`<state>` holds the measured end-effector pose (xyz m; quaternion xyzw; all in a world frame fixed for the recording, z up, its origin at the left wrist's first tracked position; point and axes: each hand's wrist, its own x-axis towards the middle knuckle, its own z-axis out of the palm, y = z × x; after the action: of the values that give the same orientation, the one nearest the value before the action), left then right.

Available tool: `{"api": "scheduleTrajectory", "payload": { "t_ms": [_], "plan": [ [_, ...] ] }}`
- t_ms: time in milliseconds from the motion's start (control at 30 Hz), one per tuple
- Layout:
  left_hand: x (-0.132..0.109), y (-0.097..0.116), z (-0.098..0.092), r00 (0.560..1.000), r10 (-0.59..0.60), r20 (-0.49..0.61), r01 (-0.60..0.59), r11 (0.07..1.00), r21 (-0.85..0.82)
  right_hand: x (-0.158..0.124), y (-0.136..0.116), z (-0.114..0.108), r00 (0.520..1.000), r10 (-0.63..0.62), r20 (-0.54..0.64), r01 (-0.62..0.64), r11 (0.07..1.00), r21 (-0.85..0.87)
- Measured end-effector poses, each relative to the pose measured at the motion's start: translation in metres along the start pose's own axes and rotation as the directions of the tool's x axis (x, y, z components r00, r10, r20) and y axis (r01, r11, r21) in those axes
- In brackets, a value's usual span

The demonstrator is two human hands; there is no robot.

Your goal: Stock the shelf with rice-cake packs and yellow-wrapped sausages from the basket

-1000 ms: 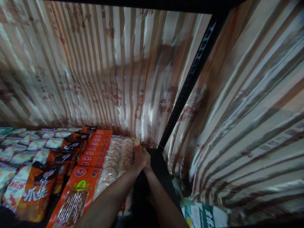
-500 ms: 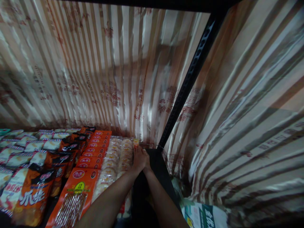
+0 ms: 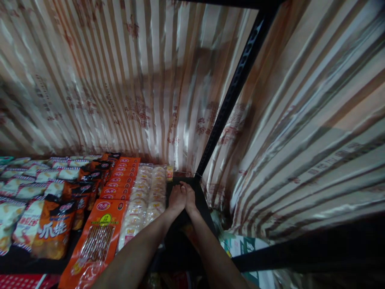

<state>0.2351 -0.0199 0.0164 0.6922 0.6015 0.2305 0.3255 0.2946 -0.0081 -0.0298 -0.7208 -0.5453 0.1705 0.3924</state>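
Apparently the clear packs and orange packs are already in rows towards nine o'clock — how much is left, we cannot tell. Our left hand and right hand meet over the shelf, fingers narrow, any grip hidden, the small box at eleven o'clock. The clear packs hold pale rounds — the front orange one, thin sticks.

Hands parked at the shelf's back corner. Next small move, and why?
Probably ease both hands straight back: the left hand and right hand are together over the dark shelf, short of the small yellow packet, and a sideways move left could knock the clear-wrapped packs.
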Motion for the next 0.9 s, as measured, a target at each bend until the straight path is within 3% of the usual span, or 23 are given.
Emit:
{"api": "scheduleTrajectory", "payload": {
  "t_ms": [233, 433, 567, 667, 900],
  "plan": [
    [-0.049, -0.004, -0.009, 0.999, 0.011, 0.046, -0.013, 0.998, 0.053, -0.04, -0.008, -0.037, 0.996, 0.073, 0.057, -0.066, 0.992, -0.112],
    [-0.099, -0.006, -0.01, 0.998, 0.012, -0.068, -0.01, 1.0, 0.028, -0.072, -0.01, -0.059, 0.994, 0.083, 0.064, -0.063, 0.961, -0.268],
    [-0.131, -0.011, -0.011, 0.994, -0.079, -0.081, 0.076, 0.996, -0.041, -0.091, -0.009, -0.069, 0.997, 0.047, 0.062, -0.023, 0.942, -0.334],
    [-0.147, -0.015, -0.006, 0.983, -0.182, -0.031, 0.178, 0.979, -0.104, -0.105, -0.01, -0.075, 0.997, 0.037, 0.073, -0.006, 0.922, -0.387],
    [-0.161, -0.028, 0.017, 0.949, -0.297, 0.1, 0.314, 0.901, -0.301, -0.131, -0.013, -0.086, 0.978, 0.132, 0.164, -0.036, 0.874, -0.485]
  ]
}}
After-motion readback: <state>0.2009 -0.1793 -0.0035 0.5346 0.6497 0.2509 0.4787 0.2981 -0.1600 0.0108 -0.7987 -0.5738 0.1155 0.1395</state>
